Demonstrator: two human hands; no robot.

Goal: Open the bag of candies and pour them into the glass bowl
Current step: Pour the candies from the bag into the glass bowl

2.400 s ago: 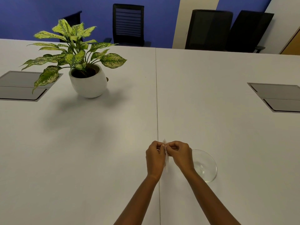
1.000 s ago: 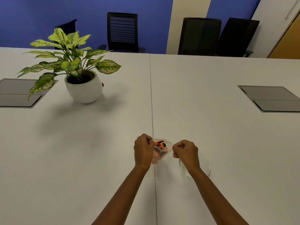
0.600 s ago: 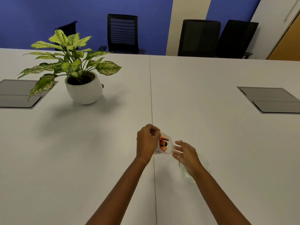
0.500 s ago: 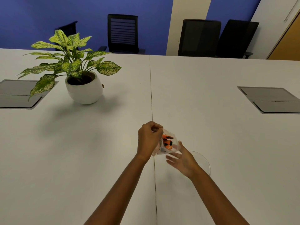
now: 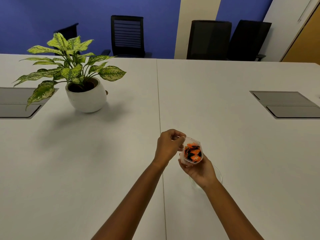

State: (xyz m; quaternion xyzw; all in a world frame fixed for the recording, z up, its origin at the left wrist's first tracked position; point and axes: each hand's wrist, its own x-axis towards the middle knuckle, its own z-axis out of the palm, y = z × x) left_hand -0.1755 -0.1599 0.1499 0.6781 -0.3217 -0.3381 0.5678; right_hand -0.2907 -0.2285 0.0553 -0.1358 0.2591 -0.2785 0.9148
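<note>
Nearest me, the bowl [image 5: 218,172] sits on the counter [image 5: 103,161], mostly hidden under my right hand [image 5: 199,168], which cups the bag [image 5: 191,153]. My left hand [image 5: 168,146] pinches its top edge; the bag looks open, I think, so pouring remains.

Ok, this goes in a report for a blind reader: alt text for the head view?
Two bare hands hold a clear bag of orange candies above a glass bowl on a white table: left hand pinching its top, right hand cupping it underneath. A potted plant stands far left.
</note>
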